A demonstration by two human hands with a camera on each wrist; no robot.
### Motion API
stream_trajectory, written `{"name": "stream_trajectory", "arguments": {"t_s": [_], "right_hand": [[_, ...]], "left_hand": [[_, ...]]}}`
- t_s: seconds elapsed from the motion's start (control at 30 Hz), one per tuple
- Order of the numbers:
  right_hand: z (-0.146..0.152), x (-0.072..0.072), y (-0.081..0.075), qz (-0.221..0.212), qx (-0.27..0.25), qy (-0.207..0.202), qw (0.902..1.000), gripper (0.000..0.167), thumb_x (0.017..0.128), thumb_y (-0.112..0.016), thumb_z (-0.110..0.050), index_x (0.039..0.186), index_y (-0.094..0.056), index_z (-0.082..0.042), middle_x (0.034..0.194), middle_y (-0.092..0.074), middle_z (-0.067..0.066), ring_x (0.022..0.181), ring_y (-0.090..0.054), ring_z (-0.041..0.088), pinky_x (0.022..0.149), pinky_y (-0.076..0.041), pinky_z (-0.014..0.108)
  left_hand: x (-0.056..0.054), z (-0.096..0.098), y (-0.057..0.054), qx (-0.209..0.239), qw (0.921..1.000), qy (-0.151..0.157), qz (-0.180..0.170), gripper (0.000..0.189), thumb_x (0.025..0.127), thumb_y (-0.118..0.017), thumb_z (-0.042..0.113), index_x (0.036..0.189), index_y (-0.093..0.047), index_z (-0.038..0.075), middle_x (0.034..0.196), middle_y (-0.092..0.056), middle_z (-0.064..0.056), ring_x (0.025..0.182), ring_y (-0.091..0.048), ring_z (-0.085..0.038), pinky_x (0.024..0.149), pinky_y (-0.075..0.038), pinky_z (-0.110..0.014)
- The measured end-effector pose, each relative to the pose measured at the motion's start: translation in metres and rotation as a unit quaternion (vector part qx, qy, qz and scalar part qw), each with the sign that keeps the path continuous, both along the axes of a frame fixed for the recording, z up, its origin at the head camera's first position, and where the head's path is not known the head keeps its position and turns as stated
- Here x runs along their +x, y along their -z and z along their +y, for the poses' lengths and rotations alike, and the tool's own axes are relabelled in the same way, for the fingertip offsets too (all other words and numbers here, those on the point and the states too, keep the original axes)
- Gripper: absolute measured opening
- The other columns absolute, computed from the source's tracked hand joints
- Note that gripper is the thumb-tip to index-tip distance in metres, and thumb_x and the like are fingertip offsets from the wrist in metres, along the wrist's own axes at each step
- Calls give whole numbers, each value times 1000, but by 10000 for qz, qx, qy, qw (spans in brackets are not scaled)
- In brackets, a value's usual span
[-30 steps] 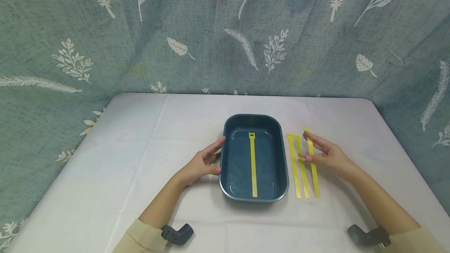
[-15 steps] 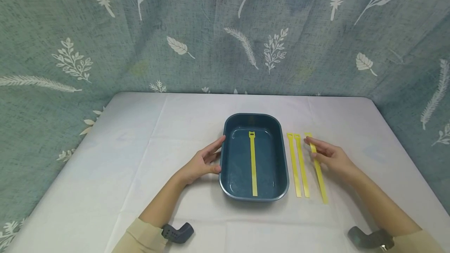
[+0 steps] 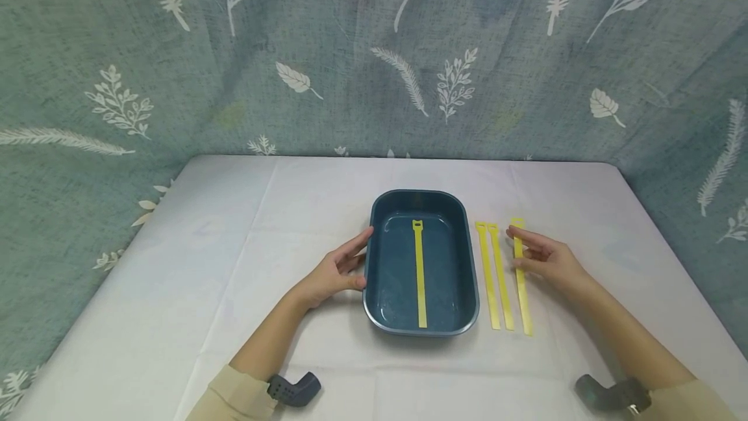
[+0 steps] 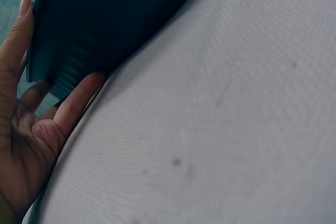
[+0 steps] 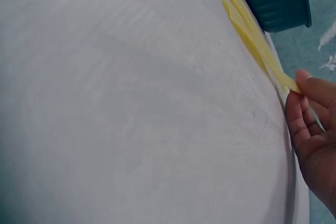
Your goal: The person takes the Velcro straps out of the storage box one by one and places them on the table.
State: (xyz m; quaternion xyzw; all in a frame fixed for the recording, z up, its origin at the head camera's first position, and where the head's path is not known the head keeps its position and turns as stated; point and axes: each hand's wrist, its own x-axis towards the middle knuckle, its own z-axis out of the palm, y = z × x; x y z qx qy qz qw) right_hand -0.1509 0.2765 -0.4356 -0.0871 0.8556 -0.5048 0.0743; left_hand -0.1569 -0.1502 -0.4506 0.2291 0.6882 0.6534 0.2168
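Observation:
A dark teal rectangular basin stands mid-table, and one yellow slotted cable tie lies flat along its floor. My left hand touches the basin's left side, fingers spread and fairly straight; the left wrist view shows the thumb against its lower wall. To the right of the basin, two yellow cable ties lie side by side. Beside them my right hand pinches another yellow cable tie; the right wrist view shows its fingertips at that strip's end.
A white cloth covers the table. Patterned blue-green fabric hangs behind and at both sides. Dark devices sit at both wrists.
The cable tie in my right hand has tilted, its lower end swinging right and then back left. My right hand has shifted slightly right. The left hand and basin have stayed put.

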Motion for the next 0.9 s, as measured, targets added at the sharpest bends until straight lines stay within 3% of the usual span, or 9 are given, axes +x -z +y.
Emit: {"name": "stream_trajectory", "arguments": {"t_s": [0.1, 0.3, 0.53, 0.67, 0.9], "right_hand": [[-4, -3, 0, 197, 259, -1, 9995, 68, 83, -73, -15, 143, -42, -9, 143, -45, 16, 84, -53, 7, 71, -46, 10], [-10, -3, 2, 342, 662, 271, 9968, 67, 81, -74, -11, 141, -44, -7, 136, -52, 17, 78, -54, 9, 66, -47, 12], [-15, 0, 5, 100, 1124, 856, 9899, 63, 81, -76, -23, 135, -51, -3, 107, -60, 14, 80, -53, 16, 63, -45, 12], [-17, -1, 3, -65, 1280, 960, 9871, 62, 80, -76, -26, 133, -53, -3, 104, -60, 12, 84, -52, 19, 64, -44, 12], [-19, -4, -4, -363, 1404, 804, 9862, 56, 82, -74, -23, 130, -55, 0, 102, -61, 13, 88, -52, 22, 63, -45, 13]], "left_hand": [[1, 0, 0, -19, 10000, -17, -4, 100, 70, -80, 47, 151, -25, 26, 158, -16, -2, 142, -24, -33, 115, -20, -45], [1, -1, 0, -4, 10000, -20, 11, 99, 70, -80, 46, 150, -25, 27, 158, -16, -2, 141, -24, -34, 115, -19, -46], [0, 0, 0, -11, 10000, -13, 5, 98, 71, -80, 44, 150, -25, 26, 158, -16, -2, 142, -24, -33, 115, -19, -46], [0, 0, 0, -34, 10000, -17, -10, 99, 70, -80, 45, 150, -25, 27, 158, -16, -1, 142, -24, -33, 115, -19, -46], [0, 0, -1, -13, 10000, 4, -18, 99, 70, -79, 47, 150, -25, 28, 158, -16, -1, 142, -24, -33, 115, -19, -46]]}}
